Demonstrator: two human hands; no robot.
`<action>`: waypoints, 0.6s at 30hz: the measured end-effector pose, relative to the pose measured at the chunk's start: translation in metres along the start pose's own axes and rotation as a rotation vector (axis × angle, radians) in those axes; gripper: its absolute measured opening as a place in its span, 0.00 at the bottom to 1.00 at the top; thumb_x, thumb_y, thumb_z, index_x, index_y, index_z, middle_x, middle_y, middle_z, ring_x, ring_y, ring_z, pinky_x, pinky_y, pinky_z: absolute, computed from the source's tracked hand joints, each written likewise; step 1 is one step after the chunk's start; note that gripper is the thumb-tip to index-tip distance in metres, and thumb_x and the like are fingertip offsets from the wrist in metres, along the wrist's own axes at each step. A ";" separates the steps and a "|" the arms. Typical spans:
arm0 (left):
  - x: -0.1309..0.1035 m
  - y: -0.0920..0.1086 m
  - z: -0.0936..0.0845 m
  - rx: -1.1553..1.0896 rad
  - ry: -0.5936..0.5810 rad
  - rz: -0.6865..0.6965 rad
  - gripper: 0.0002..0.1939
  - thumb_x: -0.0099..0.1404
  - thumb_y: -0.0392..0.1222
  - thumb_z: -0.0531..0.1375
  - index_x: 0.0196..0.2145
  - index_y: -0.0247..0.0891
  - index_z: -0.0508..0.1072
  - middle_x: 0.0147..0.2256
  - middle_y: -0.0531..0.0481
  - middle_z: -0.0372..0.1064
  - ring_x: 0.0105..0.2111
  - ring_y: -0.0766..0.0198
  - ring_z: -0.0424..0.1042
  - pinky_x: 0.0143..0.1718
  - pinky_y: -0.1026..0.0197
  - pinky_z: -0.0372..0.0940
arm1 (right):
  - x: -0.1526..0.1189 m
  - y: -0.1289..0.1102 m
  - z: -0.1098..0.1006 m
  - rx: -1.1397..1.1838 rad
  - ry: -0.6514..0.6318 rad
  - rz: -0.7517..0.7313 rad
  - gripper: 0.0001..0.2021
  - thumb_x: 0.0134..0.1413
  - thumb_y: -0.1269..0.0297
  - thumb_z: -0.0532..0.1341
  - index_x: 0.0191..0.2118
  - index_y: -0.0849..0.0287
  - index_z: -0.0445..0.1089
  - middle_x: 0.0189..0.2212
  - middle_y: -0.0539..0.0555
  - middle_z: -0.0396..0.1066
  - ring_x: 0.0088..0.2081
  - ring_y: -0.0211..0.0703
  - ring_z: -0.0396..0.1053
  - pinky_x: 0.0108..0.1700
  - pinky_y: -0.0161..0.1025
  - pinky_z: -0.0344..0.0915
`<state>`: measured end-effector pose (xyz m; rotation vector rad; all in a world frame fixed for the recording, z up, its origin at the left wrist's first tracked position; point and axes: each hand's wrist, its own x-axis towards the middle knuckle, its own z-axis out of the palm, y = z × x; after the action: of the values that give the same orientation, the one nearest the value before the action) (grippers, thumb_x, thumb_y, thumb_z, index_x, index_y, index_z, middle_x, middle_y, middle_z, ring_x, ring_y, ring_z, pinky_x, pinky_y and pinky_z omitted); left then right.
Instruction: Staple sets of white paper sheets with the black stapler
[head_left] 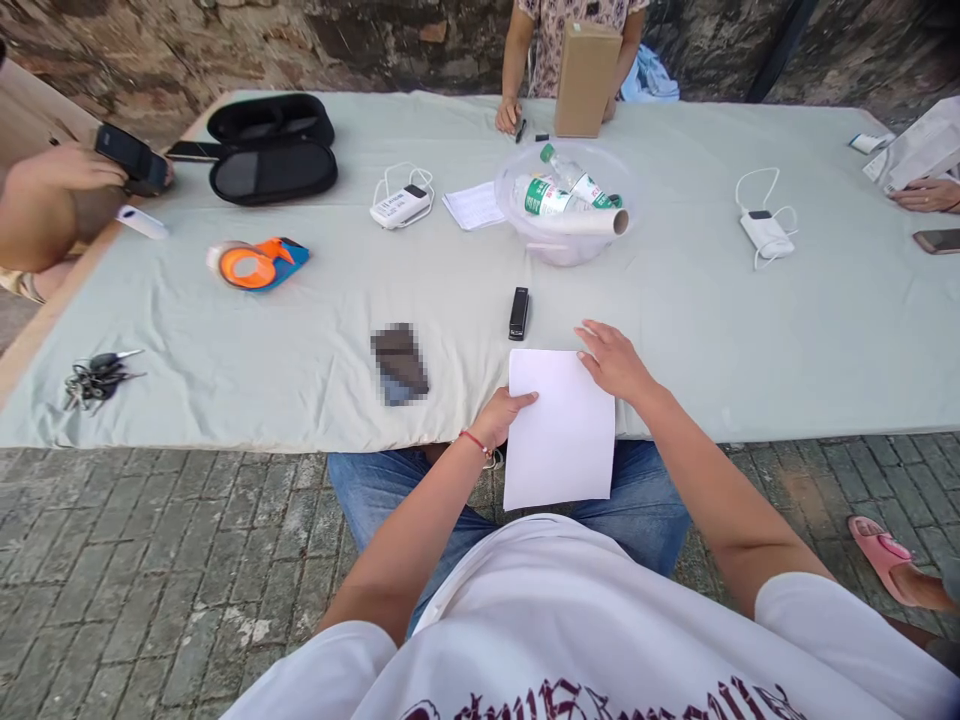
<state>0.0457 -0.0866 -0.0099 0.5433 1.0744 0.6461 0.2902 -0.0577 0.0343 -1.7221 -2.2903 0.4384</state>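
Observation:
White paper [561,430], one sheet or a thin stack, lies partly over the table's near edge and partly above my lap. My left hand [504,414] grips its left side, thumb on top and fingers underneath. At the upper right corner of the paper is my right hand [611,358], its fingers apart and the fingertips at or just above the corner. Just beyond the paper's top edge lies a small black stapler [518,314]. A blurred-out dark flat object [400,364] sits left of my left hand.
A clear plastic basin [574,248] holds bottles and a cardboard tube. Around it are a paper slip [474,207], white corded devices [402,206], a tape dispenser [259,264], a black case [274,172] and keys [101,380]. Other people's hands are at the table's far side and both ends.

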 end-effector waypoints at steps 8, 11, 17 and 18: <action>0.000 0.001 -0.001 -0.004 0.013 -0.021 0.23 0.49 0.42 0.72 0.42 0.29 0.75 0.39 0.36 0.78 0.38 0.48 0.78 0.45 0.46 0.72 | 0.016 -0.014 0.003 0.026 -0.182 -0.016 0.22 0.69 0.55 0.45 0.56 0.56 0.69 0.58 0.58 0.68 0.60 0.56 0.62 0.59 0.55 0.60; 0.000 0.004 0.000 0.010 0.005 -0.045 0.22 0.53 0.45 0.71 0.42 0.29 0.75 0.39 0.35 0.78 0.36 0.50 0.78 0.43 0.47 0.73 | 0.022 -0.027 0.005 0.043 -0.169 -0.004 0.22 0.69 0.56 0.45 0.58 0.56 0.68 0.58 0.59 0.69 0.59 0.57 0.63 0.58 0.55 0.61; 0.000 0.011 0.002 0.028 -0.013 -0.095 0.20 0.54 0.44 0.70 0.41 0.29 0.75 0.39 0.35 0.78 0.35 0.51 0.79 0.40 0.50 0.74 | 0.038 -0.052 0.017 0.101 -0.197 -0.177 0.24 0.68 0.58 0.48 0.64 0.60 0.61 0.64 0.59 0.62 0.64 0.55 0.59 0.63 0.55 0.56; 0.000 0.011 0.002 0.027 -0.016 -0.100 0.19 0.54 0.43 0.70 0.41 0.29 0.75 0.38 0.35 0.78 0.35 0.51 0.79 0.39 0.50 0.74 | 0.040 -0.055 0.019 0.110 -0.198 -0.181 0.24 0.68 0.58 0.48 0.64 0.60 0.61 0.63 0.59 0.63 0.63 0.55 0.59 0.63 0.55 0.57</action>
<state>0.0450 -0.0790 -0.0011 0.5136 1.0900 0.5395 0.2237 -0.0351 0.0380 -1.4623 -2.4796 0.7108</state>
